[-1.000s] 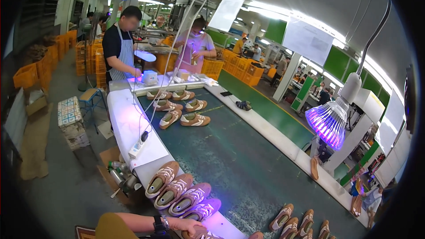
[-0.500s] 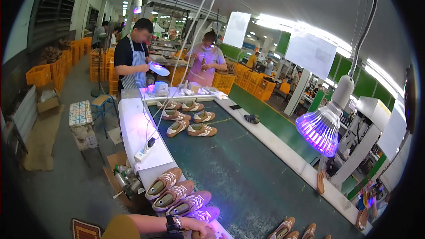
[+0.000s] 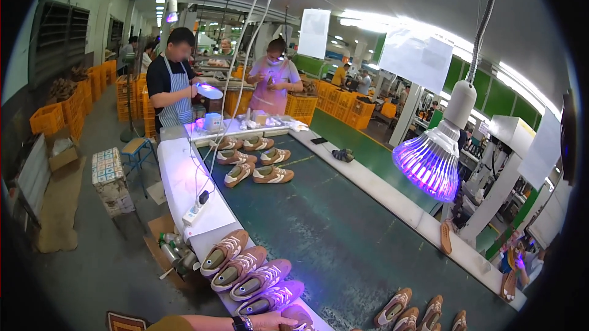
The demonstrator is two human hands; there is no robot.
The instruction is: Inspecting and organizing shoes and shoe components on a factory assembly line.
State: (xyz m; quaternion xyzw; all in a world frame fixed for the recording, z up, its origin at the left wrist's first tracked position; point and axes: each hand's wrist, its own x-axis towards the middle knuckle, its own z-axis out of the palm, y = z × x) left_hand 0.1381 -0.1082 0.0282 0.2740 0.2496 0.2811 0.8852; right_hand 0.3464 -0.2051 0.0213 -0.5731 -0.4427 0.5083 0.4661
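Observation:
At the lower edge, my left hand (image 3: 271, 320) reaches in from the left, with a dark watch on the wrist. Its fingers are on a brown sneaker (image 3: 300, 315), which the frame's lower edge partly cuts off. Beside it, several brown sneakers with white laces stand in a slanting row on the white ledge, the nearest sneaker (image 3: 272, 298) lit purple and another sneaker (image 3: 226, 251) at the row's far end. My right hand is out of view.
A green conveyor belt (image 3: 294, 220) carries sneakers (image 3: 273, 174) at its far end and more sneakers (image 3: 392, 306) at lower right. A purple-lit lamp (image 3: 429, 162) hangs at right. A power strip (image 3: 195, 213) lies on the ledge. Two people work beyond the belt.
The view has shifted slightly. My left hand is lower in the picture, and more of the sneaker under its fingers shows. The purple-lit sneaker beside it is less covered.

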